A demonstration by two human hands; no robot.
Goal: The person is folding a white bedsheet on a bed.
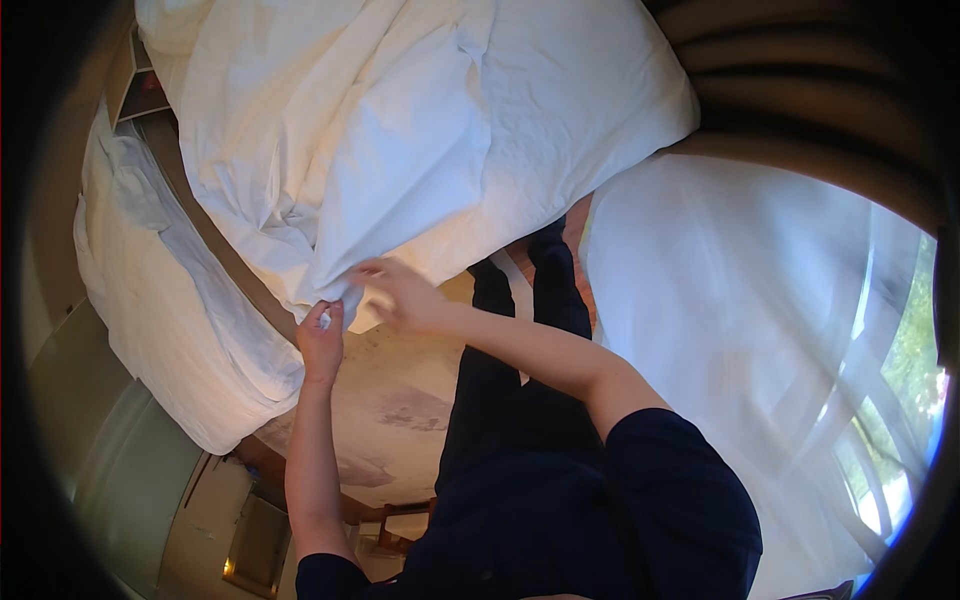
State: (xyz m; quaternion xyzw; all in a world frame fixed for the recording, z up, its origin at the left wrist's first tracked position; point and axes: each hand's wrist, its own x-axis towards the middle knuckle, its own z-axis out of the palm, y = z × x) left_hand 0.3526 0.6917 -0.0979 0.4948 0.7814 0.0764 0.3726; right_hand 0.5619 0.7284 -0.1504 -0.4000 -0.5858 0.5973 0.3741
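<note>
A large white duvet or its cover [420, 150] lies rumpled over the bed in front of me, its near edge hanging down. My left hand [322, 341] pinches a gathered bit of the white fabric at its lower left corner, between thumb and fingers. Just to the right, my right hand [405, 296] is blurred by motion, its fingertips against or very close to the same cloth. Whether those fingers grip the fabric cannot be made out. Folds hide the inside of the cover.
Another bed with white bedding [180, 300] stands to the left, past a narrow gap. A bedside unit [142, 90] is at the upper left. Sheer white curtains [712, 300] hang at the right before a window, beside a brown drape [795, 82]. Patterned carpet [405, 420] lies below.
</note>
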